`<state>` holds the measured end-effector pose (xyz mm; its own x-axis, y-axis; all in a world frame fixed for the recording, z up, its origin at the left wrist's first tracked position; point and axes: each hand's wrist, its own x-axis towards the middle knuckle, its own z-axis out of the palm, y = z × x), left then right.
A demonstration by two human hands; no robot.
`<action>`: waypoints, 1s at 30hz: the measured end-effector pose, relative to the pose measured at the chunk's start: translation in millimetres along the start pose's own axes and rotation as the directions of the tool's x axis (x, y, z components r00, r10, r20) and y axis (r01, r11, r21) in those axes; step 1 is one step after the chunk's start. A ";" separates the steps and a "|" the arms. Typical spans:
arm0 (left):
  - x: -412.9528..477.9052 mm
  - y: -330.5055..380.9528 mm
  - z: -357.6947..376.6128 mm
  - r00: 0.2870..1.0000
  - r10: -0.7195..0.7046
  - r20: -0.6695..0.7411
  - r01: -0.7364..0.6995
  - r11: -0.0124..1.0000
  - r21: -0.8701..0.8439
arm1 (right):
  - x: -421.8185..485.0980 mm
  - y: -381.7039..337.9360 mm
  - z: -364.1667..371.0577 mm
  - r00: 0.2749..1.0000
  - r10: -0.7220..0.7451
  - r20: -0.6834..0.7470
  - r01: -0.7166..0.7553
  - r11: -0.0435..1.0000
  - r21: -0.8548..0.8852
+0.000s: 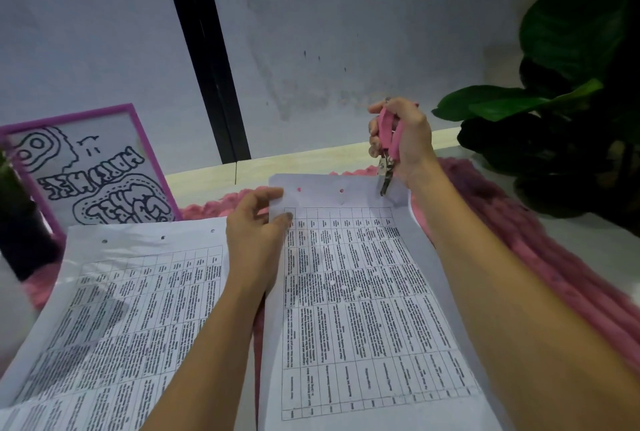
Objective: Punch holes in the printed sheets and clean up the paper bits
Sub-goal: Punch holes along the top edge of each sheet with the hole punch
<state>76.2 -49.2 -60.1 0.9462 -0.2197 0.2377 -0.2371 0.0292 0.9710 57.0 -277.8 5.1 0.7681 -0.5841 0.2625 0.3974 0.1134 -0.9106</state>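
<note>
Head view: my right hand (pixel 407 143) is curled around the pink hole punch (pixel 387 139), its metal tip at the top right corner of the printed sheet (pixel 363 319). My left hand (pixel 256 236) pinches that sheet's top left corner. Two holes (pixel 299 189) mark its top edge, and paper bits (pixel 331 282) lie on it.

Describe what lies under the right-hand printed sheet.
A pink chunky-knit mat shows beside the white printed sheet and through its two punched holes; everything else beneath is covered.
</note>
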 end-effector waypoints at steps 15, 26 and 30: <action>-1.1 1.2 -0.3 1.000 0.000 -0.001 0.000 0.999 -0.038 | -3.6 3.4 5.9 0.995 -0.075 -0.072 0.075 0.997 0.002; -2.6 0.8 0.9 0.998 0.066 -0.008 -0.065 0.993 0.094 | -1.5 2.8 4.8 0.994 -0.079 -0.081 0.081 0.996 0.022; -9.5 3.8 13.7 0.889 0.454 0.048 -0.391 0.702 0.596 | 1.3 3.6 0.1 0.999 -0.045 0.023 0.044 0.999 0.030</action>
<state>63.2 -60.3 -59.0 0.7232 -0.2293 0.6515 -0.6674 -0.4744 0.5740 59.5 -278.1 2.2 0.7612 -0.5696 0.3101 0.4454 0.1116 -0.8883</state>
